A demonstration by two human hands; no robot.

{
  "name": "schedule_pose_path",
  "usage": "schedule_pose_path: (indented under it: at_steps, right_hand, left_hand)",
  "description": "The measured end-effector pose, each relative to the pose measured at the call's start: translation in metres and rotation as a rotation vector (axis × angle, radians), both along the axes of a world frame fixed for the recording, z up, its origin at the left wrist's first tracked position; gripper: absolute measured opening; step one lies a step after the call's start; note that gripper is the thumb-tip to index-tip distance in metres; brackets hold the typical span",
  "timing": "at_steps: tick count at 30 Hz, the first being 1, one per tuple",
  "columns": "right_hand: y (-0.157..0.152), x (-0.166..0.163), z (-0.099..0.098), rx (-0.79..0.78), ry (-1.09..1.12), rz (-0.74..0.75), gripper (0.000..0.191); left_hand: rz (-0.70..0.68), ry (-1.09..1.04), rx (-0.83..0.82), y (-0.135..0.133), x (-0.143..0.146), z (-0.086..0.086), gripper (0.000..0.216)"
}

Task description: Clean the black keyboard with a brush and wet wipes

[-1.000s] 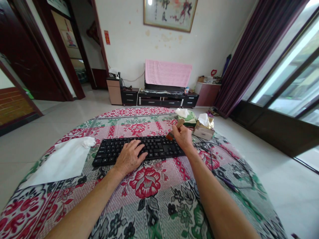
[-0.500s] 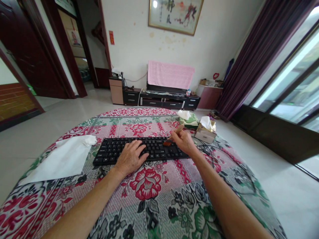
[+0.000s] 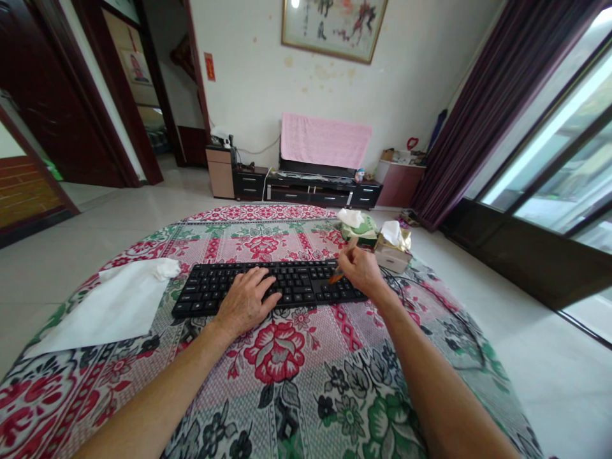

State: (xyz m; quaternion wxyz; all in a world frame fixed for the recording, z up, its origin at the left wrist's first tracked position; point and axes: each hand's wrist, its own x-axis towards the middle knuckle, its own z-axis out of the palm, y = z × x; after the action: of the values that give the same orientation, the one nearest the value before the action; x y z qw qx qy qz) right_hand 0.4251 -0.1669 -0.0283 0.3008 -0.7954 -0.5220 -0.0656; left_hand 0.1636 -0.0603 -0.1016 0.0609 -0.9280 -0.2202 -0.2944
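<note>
A black keyboard (image 3: pixel 224 284) lies across the middle of a table under a floral cloth (image 3: pixel 287 357). My left hand (image 3: pixel 246 299) rests flat on the keyboard's middle keys, fingers spread. My right hand (image 3: pixel 362 271) is closed round a small brush (image 3: pixel 336 277) with a wooden handle and an orange-brown head. The brush head touches the keys at the keyboard's right end.
A white tissue sheet (image 3: pixel 115 306) lies left of the keyboard. Behind the right hand stand a tissue box (image 3: pixel 393 252) and a green tissue pack (image 3: pixel 361 226). Black cables (image 3: pixel 430 306) trail over the table's right side. A low TV cabinet (image 3: pixel 306 188) lines the far wall.
My right hand has brought the brush down from above the keyboard's far edge onto its right-hand keys and swept it a little rightward. My left hand has stayed put.
</note>
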Motion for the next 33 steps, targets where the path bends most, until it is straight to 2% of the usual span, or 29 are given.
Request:
schedule_pose_path:
  at_steps: [2, 4, 6, 10, 15, 17, 20, 22, 24, 28, 30, 33]
  right_hand:
    - [-0.004, 0.011, 0.004, -0.012, -0.063, -0.153, 0.03]
    - [-0.007, 0.017, 0.008, 0.005, -0.077, -0.237, 0.028]
    - [-0.008, 0.017, 0.01, 0.044, -0.024, -0.212, 0.03]
    - [-0.005, 0.012, 0.004, 0.048, 0.064, -0.052, 0.033]
    - [-0.007, 0.019, 0.002, 0.011, -0.029, -0.215, 0.029]
    - [-0.007, 0.017, 0.002, 0.068, 0.06, -0.157, 0.03]
    - [-0.005, 0.005, 0.0, 0.119, 0.261, 0.106, 0.033]
    - [-0.003, -0.003, -0.002, 0.089, 0.293, 0.227, 0.035]
    - [-0.003, -0.006, -0.003, 0.058, 0.228, 0.207, 0.035]
    - [-0.005, -0.002, -0.001, 0.097, 0.087, 0.016, 0.031]
    - [-0.006, -0.005, 0.001, 0.12, 0.14, 0.054, 0.03]
    - [-0.005, -0.014, 0.001, 0.074, 0.22, 0.214, 0.033]
  left_hand:
    - [0.003, 0.003, 0.004, 0.0, 0.0, 0.0, 0.038]
    - [0.005, 0.004, 0.006, 0.0, 0.0, -0.001, 0.039]
    - [0.007, 0.003, 0.006, 0.001, 0.0, -0.001, 0.039]
    - [0.004, -0.003, 0.004, 0.001, 0.0, -0.002, 0.038]
    - [0.007, -0.001, 0.004, 0.001, 0.0, 0.0, 0.038]
    - [0.01, 0.008, 0.008, 0.001, 0.0, 0.0, 0.038]
    - [0.008, 0.008, 0.01, 0.001, 0.0, -0.001, 0.039]
    - [0.005, 0.005, 0.012, 0.002, 0.0, -0.002, 0.039]
    - [0.002, 0.001, 0.012, 0.002, 0.0, -0.003, 0.039]
    - [0.0, -0.009, -0.006, 0.002, 0.0, -0.002, 0.038]
    - [-0.002, -0.008, -0.021, 0.002, 0.0, -0.002, 0.038]
    - [-0.002, -0.004, -0.037, 0.001, -0.001, -0.001, 0.039]
